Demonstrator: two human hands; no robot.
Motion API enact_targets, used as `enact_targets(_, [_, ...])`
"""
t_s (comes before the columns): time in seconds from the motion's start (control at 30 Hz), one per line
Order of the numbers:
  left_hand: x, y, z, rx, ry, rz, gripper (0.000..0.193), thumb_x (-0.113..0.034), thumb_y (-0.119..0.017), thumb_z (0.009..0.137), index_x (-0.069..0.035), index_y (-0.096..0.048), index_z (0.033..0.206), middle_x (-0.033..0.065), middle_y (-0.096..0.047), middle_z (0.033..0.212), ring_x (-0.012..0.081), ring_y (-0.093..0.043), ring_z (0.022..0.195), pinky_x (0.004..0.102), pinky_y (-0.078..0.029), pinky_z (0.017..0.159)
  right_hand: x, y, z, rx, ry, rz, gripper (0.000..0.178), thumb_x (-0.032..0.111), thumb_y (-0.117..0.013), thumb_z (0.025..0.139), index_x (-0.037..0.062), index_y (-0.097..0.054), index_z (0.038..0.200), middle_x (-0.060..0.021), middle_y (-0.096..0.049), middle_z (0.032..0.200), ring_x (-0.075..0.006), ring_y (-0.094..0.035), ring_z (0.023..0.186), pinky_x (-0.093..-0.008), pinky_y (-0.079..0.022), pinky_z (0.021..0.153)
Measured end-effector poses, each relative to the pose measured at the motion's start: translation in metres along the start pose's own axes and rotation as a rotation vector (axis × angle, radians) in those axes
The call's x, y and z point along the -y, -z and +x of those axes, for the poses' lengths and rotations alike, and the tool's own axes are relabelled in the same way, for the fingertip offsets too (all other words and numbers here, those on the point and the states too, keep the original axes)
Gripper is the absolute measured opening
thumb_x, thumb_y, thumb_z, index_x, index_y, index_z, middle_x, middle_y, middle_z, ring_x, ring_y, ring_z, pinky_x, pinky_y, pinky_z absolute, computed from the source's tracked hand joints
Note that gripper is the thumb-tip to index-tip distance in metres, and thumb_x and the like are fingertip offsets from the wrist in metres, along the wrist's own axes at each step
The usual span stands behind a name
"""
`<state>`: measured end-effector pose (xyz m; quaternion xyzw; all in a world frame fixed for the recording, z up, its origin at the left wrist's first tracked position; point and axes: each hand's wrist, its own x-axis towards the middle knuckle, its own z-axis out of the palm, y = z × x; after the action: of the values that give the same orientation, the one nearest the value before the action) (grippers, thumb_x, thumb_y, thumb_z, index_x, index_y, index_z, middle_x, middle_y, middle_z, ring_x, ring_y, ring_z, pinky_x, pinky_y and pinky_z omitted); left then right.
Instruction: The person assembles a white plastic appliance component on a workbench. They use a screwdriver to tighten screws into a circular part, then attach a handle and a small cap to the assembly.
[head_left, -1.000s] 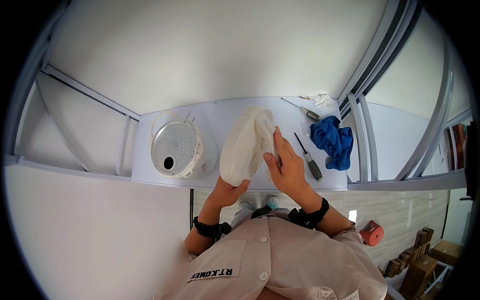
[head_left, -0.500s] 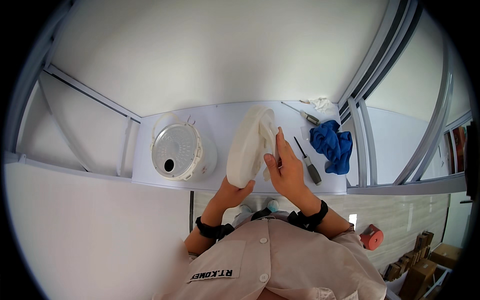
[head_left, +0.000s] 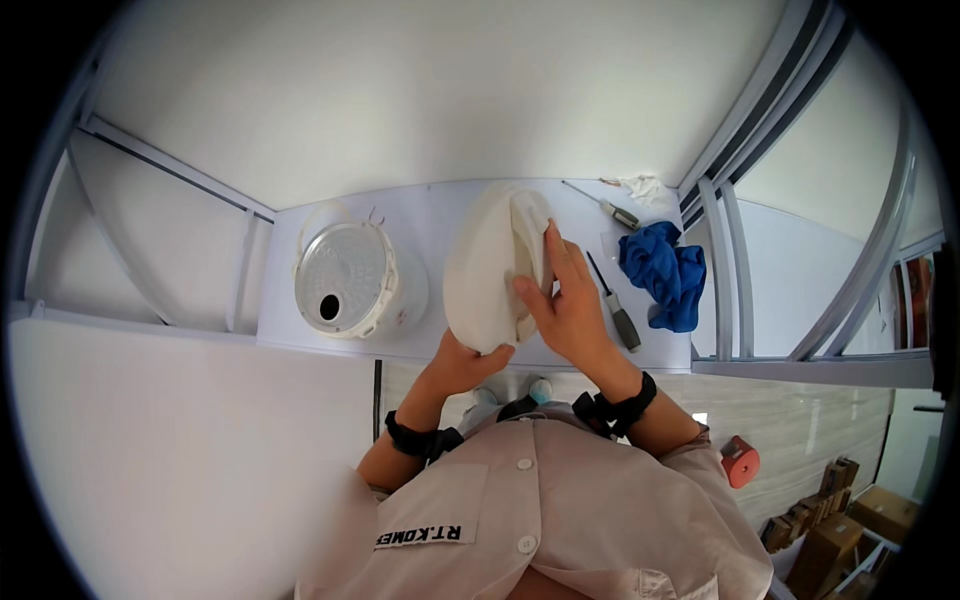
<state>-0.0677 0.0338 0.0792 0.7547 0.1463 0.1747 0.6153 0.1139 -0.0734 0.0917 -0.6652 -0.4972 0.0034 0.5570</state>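
Note:
Above the middle of the table I hold a white round plastic cover, tilted up on its edge with its hollow side facing right. My left hand grips its lower rim, thumb in front and fingers hidden behind. Inside the hollow, my right hand presses a thin white cloth against the cover, its fingers stretched along the cloth and the thumb bent inward. On the left stands a white pot-shaped appliance with a perforated metal top, a dark round hole and a raised carrying handle.
Right of my hands lie a screwdriver with a grey handle, a second screwdriver farther back, a crumpled blue cloth and a white crumpled wipe. Metal frame posts border the table's right side. A red stool stands on the floor.
The cover has tipped, showing more of its outer face, and its lower rim has risen slightly. My right hand and the cloth have shifted a little up and left. The whole view has moved slightly.

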Motion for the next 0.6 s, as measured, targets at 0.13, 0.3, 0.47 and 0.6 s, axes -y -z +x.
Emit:
enact_targets(0.13, [-0.002,0.000,0.002,0.040,0.029,-0.092,0.053,-0.006,-0.079,0.084,-0.002,-0.064,0.134,0.0066,-0.070,0.122,0.0178,-0.064,0.110,0.0349,-0.053,0.092,-0.004,-0.005,-0.002,0.001,-0.106,0.067,0.071,0.021,-0.067,0.102,-0.0069,-0.035,0.159,-0.0254,-0.058,0.125,-0.0360,-0.066,0.095,-0.0400,-0.056,0.075])
enact_targets(0.3, [-0.003,-0.011,0.009,0.005,0.042,-0.149,0.065,-0.010,-0.088,0.081,-0.001,-0.061,0.140,0.0084,-0.069,0.130,0.0198,-0.064,0.119,0.0366,-0.053,0.101,-0.016,-0.022,-0.001,-0.143,-0.093,0.149,0.066,0.022,-0.061,0.105,-0.0084,-0.034,0.157,-0.0243,-0.057,0.123,-0.0353,-0.061,0.103,-0.0415,-0.052,0.086])
enact_targets(0.47, [-0.004,-0.011,0.012,-0.074,-0.020,0.070,0.062,-0.007,-0.084,0.082,0.000,-0.060,0.140,0.0121,-0.068,0.133,0.0224,-0.065,0.120,0.0376,-0.053,0.101,-0.014,-0.029,0.002,-0.172,-0.156,0.213,0.067,0.027,-0.060,0.106,-0.0075,-0.033,0.157,-0.0238,-0.057,0.127,-0.0341,-0.060,0.110,-0.0424,-0.051,0.093])
enact_targets(0.6, [-0.006,-0.009,0.015,-0.081,-0.036,0.028,0.061,-0.005,-0.082,0.083,0.000,-0.061,0.139,0.0131,-0.068,0.133,0.0235,-0.065,0.120,0.0374,-0.052,0.101,-0.018,-0.036,0.002,-0.214,-0.188,0.286,0.068,0.032,-0.059,0.108,-0.0063,-0.033,0.157,-0.0239,-0.057,0.136,-0.0337,-0.060,0.118,-0.0424,-0.051,0.099])
